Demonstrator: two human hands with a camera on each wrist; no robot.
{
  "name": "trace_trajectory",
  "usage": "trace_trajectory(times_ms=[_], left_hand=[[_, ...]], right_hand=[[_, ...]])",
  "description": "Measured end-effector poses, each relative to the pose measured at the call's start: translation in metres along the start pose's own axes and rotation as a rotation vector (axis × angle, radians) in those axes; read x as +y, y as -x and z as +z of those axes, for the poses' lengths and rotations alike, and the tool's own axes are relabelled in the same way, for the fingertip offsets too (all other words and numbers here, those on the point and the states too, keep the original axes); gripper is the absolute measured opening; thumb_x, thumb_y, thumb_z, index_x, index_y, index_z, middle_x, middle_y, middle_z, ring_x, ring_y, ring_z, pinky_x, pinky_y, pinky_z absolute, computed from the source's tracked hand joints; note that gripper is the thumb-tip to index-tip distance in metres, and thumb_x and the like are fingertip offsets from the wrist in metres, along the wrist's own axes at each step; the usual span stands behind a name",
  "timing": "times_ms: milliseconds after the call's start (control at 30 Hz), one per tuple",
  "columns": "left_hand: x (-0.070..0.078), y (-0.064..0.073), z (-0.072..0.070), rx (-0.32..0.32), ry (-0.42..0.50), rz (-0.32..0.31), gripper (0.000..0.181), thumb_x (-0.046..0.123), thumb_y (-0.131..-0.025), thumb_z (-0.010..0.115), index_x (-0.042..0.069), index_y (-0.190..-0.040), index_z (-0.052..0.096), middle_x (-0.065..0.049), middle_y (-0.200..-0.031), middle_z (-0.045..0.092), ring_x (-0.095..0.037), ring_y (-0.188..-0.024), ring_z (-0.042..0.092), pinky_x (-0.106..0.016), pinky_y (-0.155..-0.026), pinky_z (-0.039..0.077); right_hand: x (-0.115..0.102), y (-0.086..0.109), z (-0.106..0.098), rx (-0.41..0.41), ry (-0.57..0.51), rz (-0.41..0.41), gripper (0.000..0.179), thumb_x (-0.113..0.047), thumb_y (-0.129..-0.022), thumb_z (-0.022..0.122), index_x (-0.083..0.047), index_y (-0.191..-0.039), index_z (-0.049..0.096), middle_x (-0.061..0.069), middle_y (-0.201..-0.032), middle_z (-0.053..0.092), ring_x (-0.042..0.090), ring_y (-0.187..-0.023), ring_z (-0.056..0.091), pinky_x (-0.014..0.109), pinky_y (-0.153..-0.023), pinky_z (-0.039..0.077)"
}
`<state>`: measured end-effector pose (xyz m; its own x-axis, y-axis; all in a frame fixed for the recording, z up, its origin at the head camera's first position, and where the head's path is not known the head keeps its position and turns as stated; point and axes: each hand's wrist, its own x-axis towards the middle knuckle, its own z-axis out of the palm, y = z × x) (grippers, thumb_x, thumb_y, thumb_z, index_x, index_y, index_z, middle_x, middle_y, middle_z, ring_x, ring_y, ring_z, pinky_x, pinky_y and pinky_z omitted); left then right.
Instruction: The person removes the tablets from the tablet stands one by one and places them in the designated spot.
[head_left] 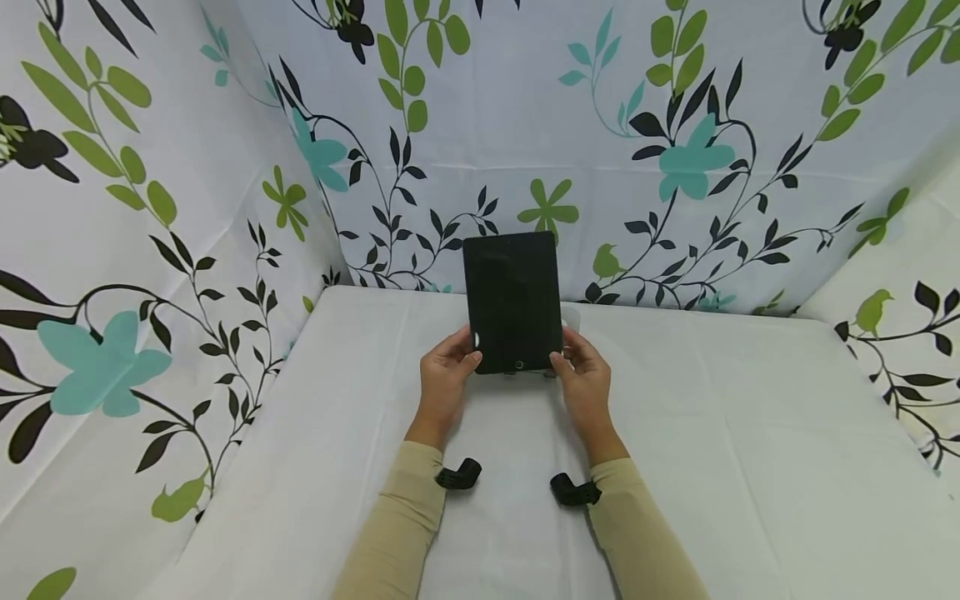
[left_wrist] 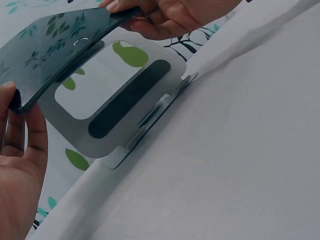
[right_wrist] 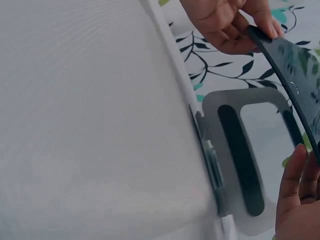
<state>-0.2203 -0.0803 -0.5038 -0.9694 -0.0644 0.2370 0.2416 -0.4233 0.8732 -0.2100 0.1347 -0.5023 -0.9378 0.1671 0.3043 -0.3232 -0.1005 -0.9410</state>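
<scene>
the tablet (head_left: 513, 300) is between left fingers (head_left: 468, 363) and right fingers (head_left: 561, 365), before the stand (left_wrist: 130, 99) on the table (head_left: 675, 433).

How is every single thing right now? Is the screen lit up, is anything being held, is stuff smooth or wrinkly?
Tablet: held, screen looks dark
Tablet stand: standing, tablet not set on its lip
Left hand: grips the tablet's lower left side
Right hand: grips the lower right side
White cloth: spread out, lightly creased
Leaf-print backdrop: hanging, a little wrinkled
</scene>
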Motion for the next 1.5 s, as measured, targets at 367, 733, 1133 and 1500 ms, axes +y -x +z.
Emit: trace_trajectory(times_ms=[367,733,1133,1500], left_hand=[[0.031,-0.006,-0.009,0.051,0.059,0.012,0.050,-0.019,-0.091,0.060,-0.011,-0.139,0.054,0.002,-0.106,0.068,-0.009,-0.097,0.064,-0.015,-0.079,0.056],[0.065,-0.011,-0.020,0.002,-0.052,0.078,0.047,-0.015,-0.091,0.063,-0.012,-0.137,0.056,0.001,-0.109,0.068,-0.011,-0.099,0.064,-0.015,-0.080,0.056],[0.079,-0.012,-0.040,0.049,-0.004,0.090,0.045,-0.017,-0.089,0.061,-0.013,-0.134,0.058,-0.001,-0.110,0.070,-0.013,-0.099,0.064,-0.017,-0.085,0.057],[0.092,-0.010,-0.069,0.092,0.101,0.059,0.044,-0.023,-0.087,0.056,-0.010,-0.128,0.064,-0.003,-0.104,0.072,-0.014,-0.095,0.066,-0.018,-0.079,0.058]], right_hand=[[-0.036,0.003,0.019,-0.179,0.022,0.045,0.050,-0.003,-0.103,0.055,-0.017,-0.151,0.051,0.008,-0.141,0.058,0.010,-0.105,0.065,0.022,-0.080,0.060],[-0.054,0.003,0.041,-0.207,0.013,0.080,0.050,-0.004,-0.105,0.052,-0.021,-0.152,0.050,0.006,-0.145,0.055,0.014,-0.111,0.065,0.024,-0.082,0.060],[-0.048,0.001,0.064,-0.238,-0.038,0.142,0.050,-0.004,-0.104,0.054,-0.021,-0.151,0.050,0.002,-0.143,0.054,0.014,-0.109,0.064,0.025,-0.085,0.060],[-0.039,0.015,0.094,-0.273,-0.069,0.183,0.054,-0.003,-0.102,0.057,-0.012,-0.155,0.044,0.013,-0.143,0.052,0.023,-0.102,0.063,0.022,-0.081,0.059]])
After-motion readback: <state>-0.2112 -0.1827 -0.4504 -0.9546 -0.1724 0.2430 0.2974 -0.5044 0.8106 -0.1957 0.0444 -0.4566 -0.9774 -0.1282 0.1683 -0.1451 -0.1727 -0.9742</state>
